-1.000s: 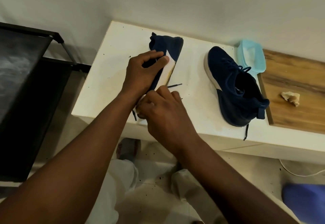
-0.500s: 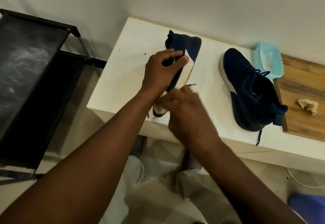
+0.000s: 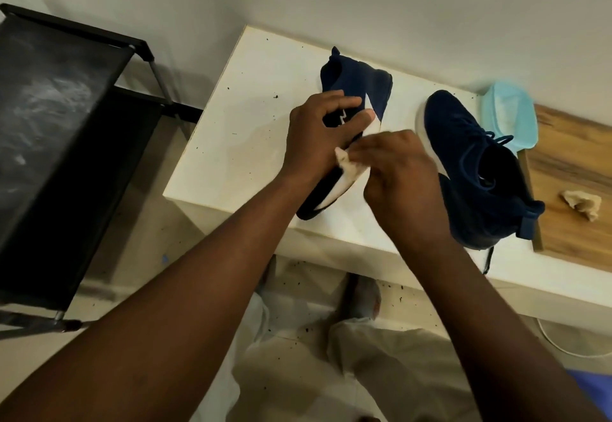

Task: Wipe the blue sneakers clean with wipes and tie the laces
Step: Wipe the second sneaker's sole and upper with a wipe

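The left sneaker (image 3: 361, 80) has a matt dark-blue knit cloth upper and a smooth white sole (image 3: 341, 188), rubber by the look. The right sneaker (image 3: 480, 190) is the same matt knit, with woven cloth laces (image 3: 496, 139). The wipe (image 3: 342, 158) against the left sole looks like thin, soft white paper or fabric. The table (image 3: 238, 130) is smooth white with a faint sheen, flecked with dark grit. At right, the board (image 3: 576, 157) is grained wood with a satin finish. The far pack (image 3: 510, 114) is pale-blue plastic, slightly glossy. The crumpled wipe (image 3: 581, 204) is tan and creased. The left rack (image 3: 49, 97) has a black metal frame and dull black cloth shelves.
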Action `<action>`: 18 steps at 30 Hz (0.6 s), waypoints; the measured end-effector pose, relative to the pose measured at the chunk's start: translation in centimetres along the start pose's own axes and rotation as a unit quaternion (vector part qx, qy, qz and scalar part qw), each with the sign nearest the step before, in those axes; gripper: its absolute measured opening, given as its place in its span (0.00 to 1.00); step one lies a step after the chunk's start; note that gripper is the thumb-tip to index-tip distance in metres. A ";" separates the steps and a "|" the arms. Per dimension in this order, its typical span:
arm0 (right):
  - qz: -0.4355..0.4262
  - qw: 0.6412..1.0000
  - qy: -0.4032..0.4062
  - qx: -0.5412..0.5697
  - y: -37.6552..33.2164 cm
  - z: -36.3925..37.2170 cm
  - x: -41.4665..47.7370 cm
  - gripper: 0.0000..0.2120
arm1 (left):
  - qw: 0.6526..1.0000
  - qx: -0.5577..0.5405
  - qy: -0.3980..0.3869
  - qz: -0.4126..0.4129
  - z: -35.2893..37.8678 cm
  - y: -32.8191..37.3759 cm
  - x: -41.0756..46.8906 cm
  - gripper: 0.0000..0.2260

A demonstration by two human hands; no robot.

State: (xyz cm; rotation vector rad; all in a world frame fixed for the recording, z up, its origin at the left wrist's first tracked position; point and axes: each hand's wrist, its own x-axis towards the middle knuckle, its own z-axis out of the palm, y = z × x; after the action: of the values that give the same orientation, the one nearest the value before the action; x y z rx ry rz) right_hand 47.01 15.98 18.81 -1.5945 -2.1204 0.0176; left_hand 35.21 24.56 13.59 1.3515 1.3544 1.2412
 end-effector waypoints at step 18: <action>0.010 0.999 -0.037 0.011 -2.2 0.7 -3.8 0.21 | 0.997 0.062 -0.002 0.038 0.5 -0.8 -0.4 0.16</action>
State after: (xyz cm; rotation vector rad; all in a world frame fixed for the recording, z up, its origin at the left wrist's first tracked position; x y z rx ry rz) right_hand 45.55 12.06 17.42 -1.6256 -2.1515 0.1089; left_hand 35.55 24.29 12.69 1.5031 1.4080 1.2208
